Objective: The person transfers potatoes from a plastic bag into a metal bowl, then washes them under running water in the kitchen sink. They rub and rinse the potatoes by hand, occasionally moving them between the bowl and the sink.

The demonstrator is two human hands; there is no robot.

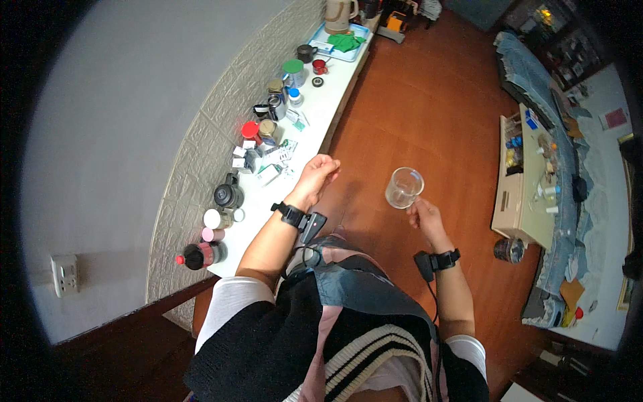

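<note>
A clear glass mug (405,188) is held out over the brown floor, its mouth tilted towards me. My right hand (427,219) grips it at the handle side, and the fingers mostly cover the handle. My left hand (317,180) hovers by the edge of the long white table (314,125), fingers curled in, with nothing visible in them. Close to that hand, small boxes (269,174) and blister packs (287,148) lie on the table. Each wrist wears a black strap with a small device.
Along the wall stand a cola bottle (201,255), a black-lidded jug (228,195), a red-lidded jar (251,131) and a green-lidded canister (294,72). A blue tray (362,33) holds a green cloth. To the right are a low cabinet (512,201), a bin (509,250) and a covered sofa (527,80).
</note>
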